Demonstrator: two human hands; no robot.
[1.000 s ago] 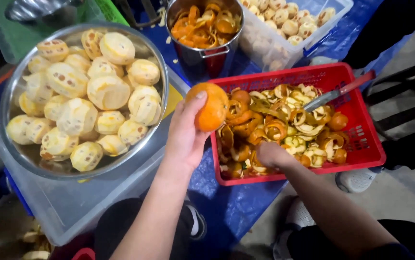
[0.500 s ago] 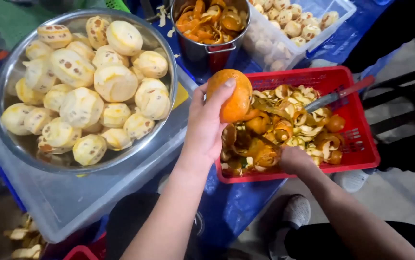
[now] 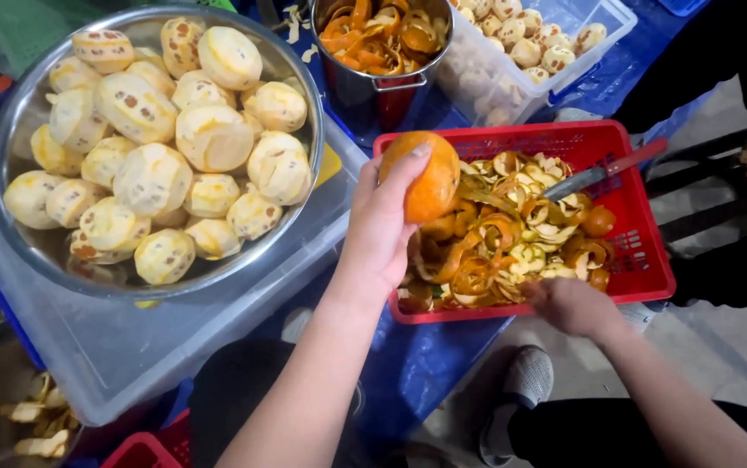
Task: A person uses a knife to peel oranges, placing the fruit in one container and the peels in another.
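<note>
Orange fruit (image 3: 430,178), unpeeled, pinched in left hand (image 3: 382,230) above red basket's (image 3: 646,260) left rim; right hand (image 3: 568,303) curled at its front edge, hold unclear; best kept over the peels (image 3: 503,238), knife (image 3: 603,171) resting near the back right.

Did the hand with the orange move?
Yes. The left hand carried the orange up and away from the person, from the red basket's near-left edge toward its far-left corner.
</note>
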